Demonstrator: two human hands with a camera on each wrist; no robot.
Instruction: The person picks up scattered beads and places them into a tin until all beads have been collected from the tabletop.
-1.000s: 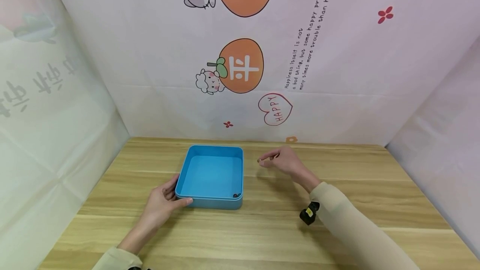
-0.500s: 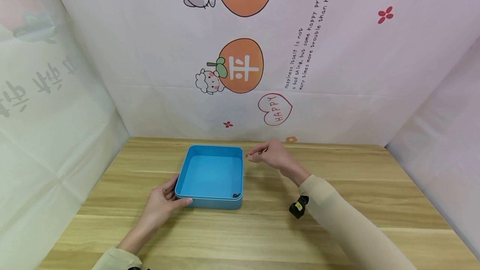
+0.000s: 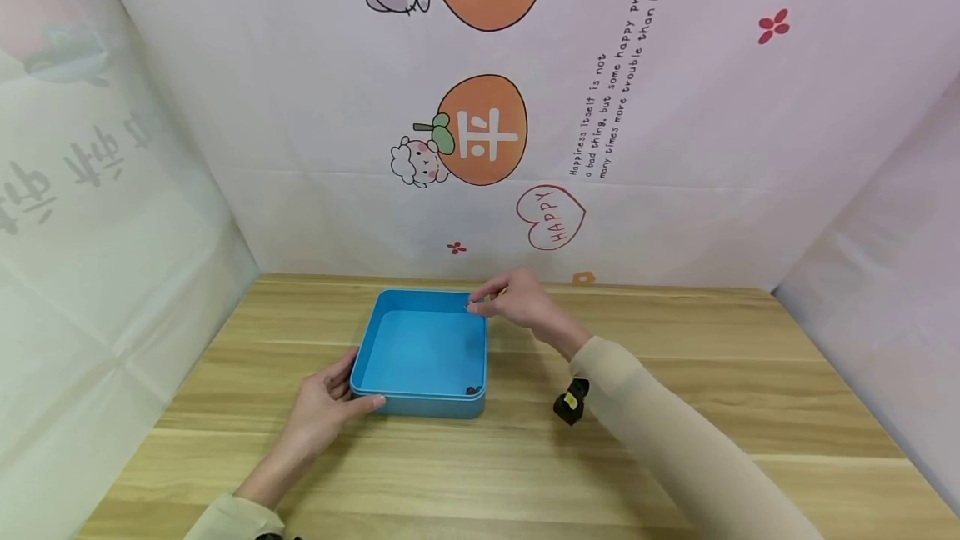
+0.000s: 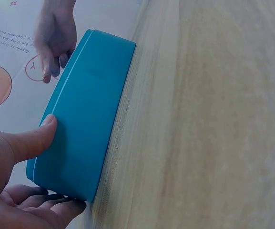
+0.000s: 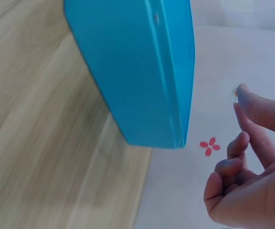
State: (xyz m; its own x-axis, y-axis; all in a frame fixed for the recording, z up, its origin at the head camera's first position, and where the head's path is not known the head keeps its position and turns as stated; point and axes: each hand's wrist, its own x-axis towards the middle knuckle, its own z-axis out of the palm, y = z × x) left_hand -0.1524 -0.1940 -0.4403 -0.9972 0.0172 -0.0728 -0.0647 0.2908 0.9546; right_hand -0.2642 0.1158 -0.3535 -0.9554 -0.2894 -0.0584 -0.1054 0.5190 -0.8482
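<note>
A square blue box (image 3: 431, 406) without a lid stands on the table, its inside facing up. My left hand (image 3: 318, 408) grips its near left corner; in the left wrist view the thumb lies on one wall of the box (image 4: 87, 105) and the fingers bend round the adjoining side. Over the far right rim, my right hand (image 3: 523, 304) pinches a small clear glass marble (image 5: 234, 95) with a bit of orange inside between thumb and index finger. Small dark reddish marbles (image 3: 472, 391) lie in the box's near right corner.
The wood-grain table (image 3: 600, 490) reaches back to a printed white cloth (image 3: 337, 223) that hangs behind it. More pale cloth hangs at the left and right. A black wrist camera (image 3: 572, 403) sits under the right sleeve (image 3: 660, 432).
My right hand has moved left from beside the box to above its far right rim, still pinching the marble. The left hand and the box have stayed in place.
</note>
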